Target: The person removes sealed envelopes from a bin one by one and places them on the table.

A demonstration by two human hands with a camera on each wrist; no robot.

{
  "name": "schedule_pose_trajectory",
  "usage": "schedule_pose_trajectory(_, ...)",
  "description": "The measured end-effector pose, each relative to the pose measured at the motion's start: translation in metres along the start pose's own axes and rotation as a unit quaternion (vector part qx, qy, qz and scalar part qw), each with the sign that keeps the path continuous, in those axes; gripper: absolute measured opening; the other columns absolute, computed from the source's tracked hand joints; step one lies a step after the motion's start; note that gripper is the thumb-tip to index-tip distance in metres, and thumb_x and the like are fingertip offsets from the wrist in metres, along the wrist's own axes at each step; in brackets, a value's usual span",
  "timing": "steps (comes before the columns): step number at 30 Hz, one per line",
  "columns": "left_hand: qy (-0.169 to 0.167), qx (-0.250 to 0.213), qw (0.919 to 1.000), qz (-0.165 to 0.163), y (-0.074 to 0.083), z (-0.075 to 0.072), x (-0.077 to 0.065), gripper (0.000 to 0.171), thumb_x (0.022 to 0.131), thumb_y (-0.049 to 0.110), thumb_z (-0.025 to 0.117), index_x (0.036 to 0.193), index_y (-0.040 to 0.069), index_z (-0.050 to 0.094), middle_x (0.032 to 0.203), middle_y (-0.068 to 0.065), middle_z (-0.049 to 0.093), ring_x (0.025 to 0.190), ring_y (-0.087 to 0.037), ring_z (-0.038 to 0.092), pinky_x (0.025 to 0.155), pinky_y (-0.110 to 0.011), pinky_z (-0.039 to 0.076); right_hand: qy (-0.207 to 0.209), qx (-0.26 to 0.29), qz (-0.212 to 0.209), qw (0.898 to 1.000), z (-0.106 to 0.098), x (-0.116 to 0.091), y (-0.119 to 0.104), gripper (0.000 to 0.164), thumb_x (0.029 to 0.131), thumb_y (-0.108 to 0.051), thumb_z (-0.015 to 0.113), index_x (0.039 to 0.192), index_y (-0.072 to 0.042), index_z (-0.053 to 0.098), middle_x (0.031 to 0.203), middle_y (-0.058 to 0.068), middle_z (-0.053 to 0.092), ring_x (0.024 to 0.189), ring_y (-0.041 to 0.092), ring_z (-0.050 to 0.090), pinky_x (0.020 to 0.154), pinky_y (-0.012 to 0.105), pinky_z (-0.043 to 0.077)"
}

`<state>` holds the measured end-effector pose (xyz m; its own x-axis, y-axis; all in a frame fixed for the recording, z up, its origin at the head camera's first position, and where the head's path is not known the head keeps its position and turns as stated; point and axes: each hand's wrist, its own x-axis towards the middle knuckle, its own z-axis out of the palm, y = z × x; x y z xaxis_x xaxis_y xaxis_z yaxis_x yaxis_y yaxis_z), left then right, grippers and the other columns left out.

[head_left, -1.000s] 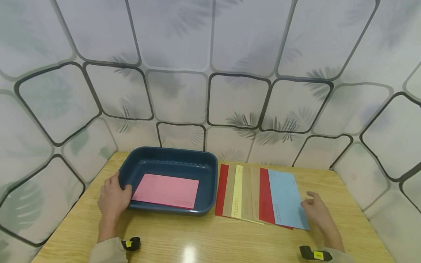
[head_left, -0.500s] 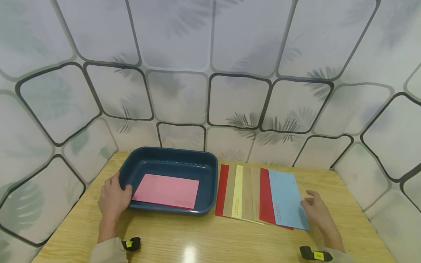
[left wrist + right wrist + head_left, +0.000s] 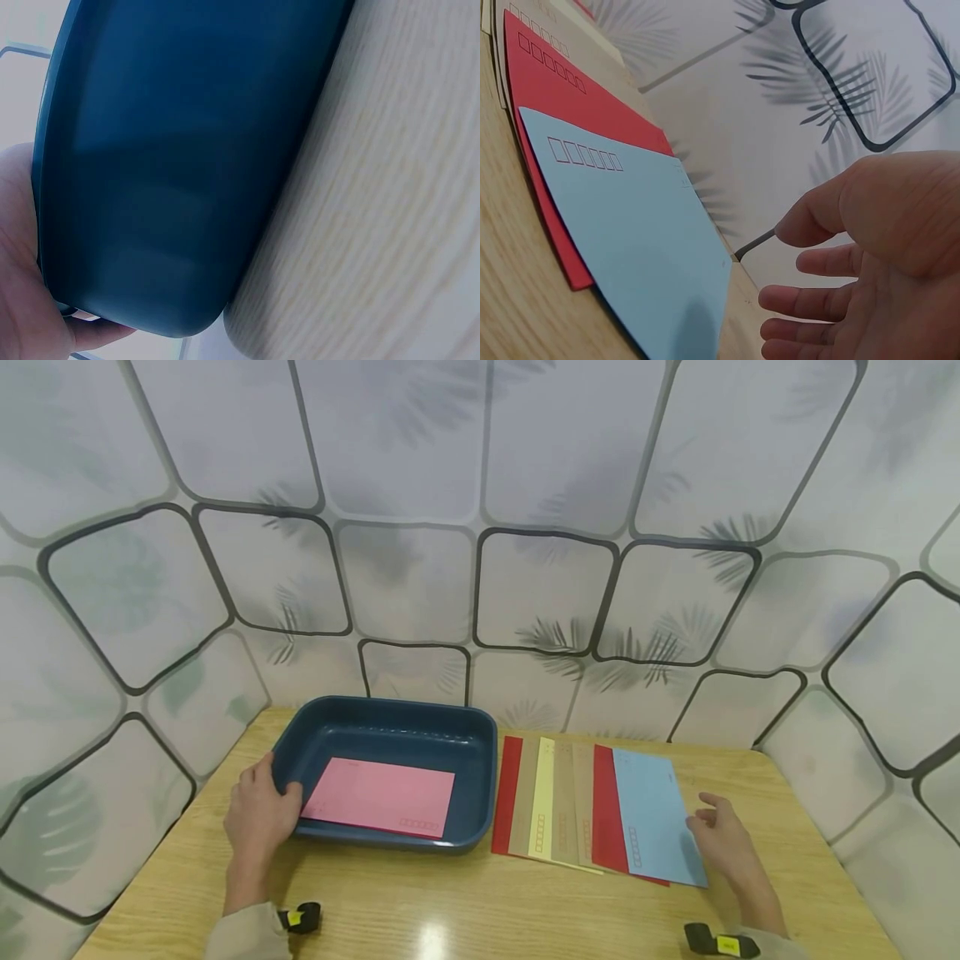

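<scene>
A dark blue tray (image 3: 401,714) stands on the left half of the table. My left hand (image 3: 261,806) holds its near left corner, thumb over the rim and fingers along the outer side. In the left wrist view the tray's outer wall (image 3: 172,150) fills much of the picture. Inside the tray lies a pink envelope (image 3: 382,795). My right hand (image 3: 727,843) hovers by the right edge of a light blue envelope (image 3: 656,810), its fingers loosely bent around nothing. From the right wrist view, a gap shows between the hand (image 3: 885,255) and that envelope.
Under the blue envelope, a fanned row runs leftward: a red envelope (image 3: 609,810), brown ones (image 3: 581,797), a yellow one (image 3: 542,797) and another red one (image 3: 507,797) beside the tray. A patterned curtain or wall (image 3: 420,577) rises behind the wooden table (image 3: 480,910).
</scene>
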<state>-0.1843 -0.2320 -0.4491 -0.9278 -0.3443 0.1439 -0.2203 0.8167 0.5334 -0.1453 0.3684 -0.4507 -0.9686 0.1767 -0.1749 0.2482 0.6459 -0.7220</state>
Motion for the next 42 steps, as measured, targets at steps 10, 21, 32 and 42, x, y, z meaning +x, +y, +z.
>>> schedule_pose_trajectory(10, -0.001, 0.002, 1.0000, -0.005, -0.001, 0.002, 0.001, 0.063, 0.088, 0.022, 0.045, 0.141, -0.004, 0.022, 0.135, -0.036, 0.031, 0.116, -0.051, 0.032, 0.087, -0.071, 0.033, 0.002, 0.005, -0.003, 1.000, 0.000, -0.002, -0.002, 0.061, 0.096, -0.023, 0.037, 0.140, 0.010, 0.009, 0.132, 0.039, 0.030, 0.119, 0.050, 0.032, 0.094, 0.064, 0.034)
schedule_pose_trajectory(21, -0.004, -0.001, 1.0000, -0.008, -0.002, 0.000, 0.001, 0.064, 0.088, 0.022, 0.045, 0.142, -0.003, 0.021, 0.136, -0.035, 0.030, 0.118, -0.051, 0.030, 0.088, -0.072, 0.032, 0.002, -0.001, -0.012, 1.000, 0.002, -0.001, -0.004, 0.061, 0.096, -0.023, 0.038, 0.140, 0.010, 0.011, 0.132, 0.040, 0.031, 0.118, 0.051, 0.033, 0.093, 0.064, 0.035)
schedule_pose_trajectory(32, -0.001, -0.005, 1.0000, -0.002, -0.001, 0.000, 0.001, 0.063, 0.087, 0.022, 0.045, 0.141, -0.003, 0.022, 0.135, -0.035, 0.031, 0.118, -0.051, 0.030, 0.087, -0.072, 0.032, 0.001, 0.003, -0.025, 1.000, 0.005, -0.003, -0.013, 0.060, 0.096, -0.023, 0.039, 0.140, 0.010, 0.013, 0.133, 0.041, 0.029, 0.121, 0.052, 0.028, 0.095, 0.064, 0.032)
schedule_pose_trajectory(42, 0.003, -0.003, 1.0000, 0.000, -0.003, 0.001, 0.000, 0.063, 0.087, 0.022, 0.045, 0.140, -0.004, 0.024, 0.134, -0.036, 0.032, 0.117, -0.051, 0.031, 0.086, -0.072, 0.033, 0.016, 0.010, -0.060, 0.998, 0.014, -0.007, -0.038, 0.057, 0.095, -0.023, 0.042, 0.139, 0.007, 0.020, 0.132, 0.037, 0.035, 0.122, 0.050, 0.028, 0.095, 0.065, 0.031)
